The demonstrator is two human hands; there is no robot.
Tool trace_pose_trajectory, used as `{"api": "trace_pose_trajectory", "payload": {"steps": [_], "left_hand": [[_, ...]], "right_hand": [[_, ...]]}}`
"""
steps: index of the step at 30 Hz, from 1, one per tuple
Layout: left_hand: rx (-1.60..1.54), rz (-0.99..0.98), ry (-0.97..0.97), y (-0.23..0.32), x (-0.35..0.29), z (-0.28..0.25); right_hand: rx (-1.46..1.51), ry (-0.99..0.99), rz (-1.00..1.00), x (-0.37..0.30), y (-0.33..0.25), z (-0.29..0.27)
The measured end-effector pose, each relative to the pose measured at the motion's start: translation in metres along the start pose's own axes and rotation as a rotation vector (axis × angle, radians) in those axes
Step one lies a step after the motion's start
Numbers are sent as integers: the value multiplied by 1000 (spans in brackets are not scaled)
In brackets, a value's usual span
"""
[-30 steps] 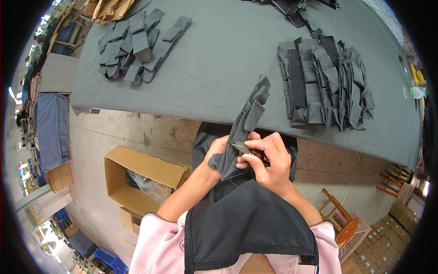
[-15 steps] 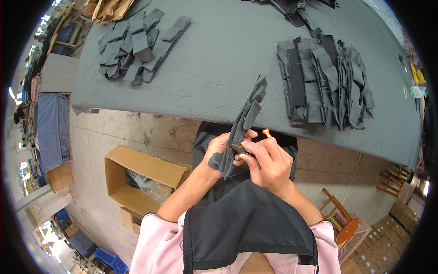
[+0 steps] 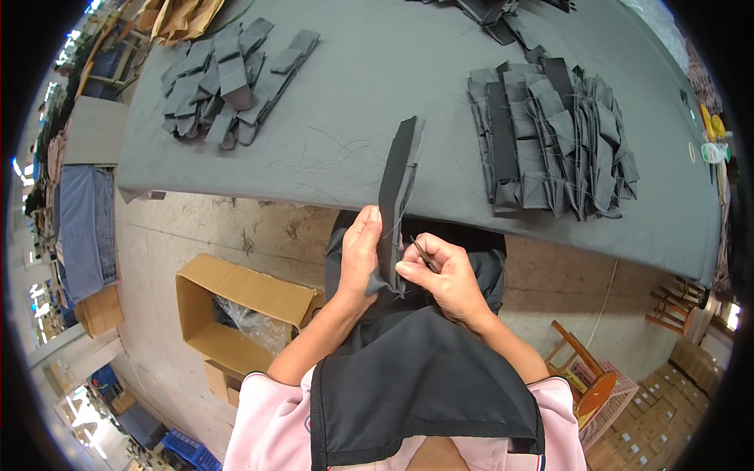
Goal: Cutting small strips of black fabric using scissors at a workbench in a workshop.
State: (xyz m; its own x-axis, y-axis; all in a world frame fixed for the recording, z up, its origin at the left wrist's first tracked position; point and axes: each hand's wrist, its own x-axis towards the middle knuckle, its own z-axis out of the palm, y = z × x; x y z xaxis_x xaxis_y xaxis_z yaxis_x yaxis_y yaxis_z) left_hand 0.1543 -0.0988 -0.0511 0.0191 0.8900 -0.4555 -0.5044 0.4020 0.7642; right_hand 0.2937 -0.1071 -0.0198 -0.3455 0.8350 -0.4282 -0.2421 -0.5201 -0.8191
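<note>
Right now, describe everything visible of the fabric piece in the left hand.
The fabric piece is a long, narrow strip of dark grey cloth, apparently layered, with loose threads along an edge. It points away from the body, its far end seen against the table. The left hand holds its near part. The right hand, with a small dark tool, is close; contact is unclear.
</note>
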Motion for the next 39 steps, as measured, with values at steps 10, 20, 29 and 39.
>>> {"api": "trace_pose_trajectory", "payload": {"steps": [10, 20, 29, 39], "left_hand": [[607, 384, 59, 1, 4, 7], [1046, 974, 207, -4, 11, 8], [343, 366, 67, -1, 17, 4], [358, 351, 49, 7, 13, 8]], "right_hand": [[-216, 97, -73, -1, -10, -11], [-450, -95, -367, -14, -20, 1], [-998, 202, -760, -30, -25, -4], [-1279, 314, -914, -14, -24, -16]]}}
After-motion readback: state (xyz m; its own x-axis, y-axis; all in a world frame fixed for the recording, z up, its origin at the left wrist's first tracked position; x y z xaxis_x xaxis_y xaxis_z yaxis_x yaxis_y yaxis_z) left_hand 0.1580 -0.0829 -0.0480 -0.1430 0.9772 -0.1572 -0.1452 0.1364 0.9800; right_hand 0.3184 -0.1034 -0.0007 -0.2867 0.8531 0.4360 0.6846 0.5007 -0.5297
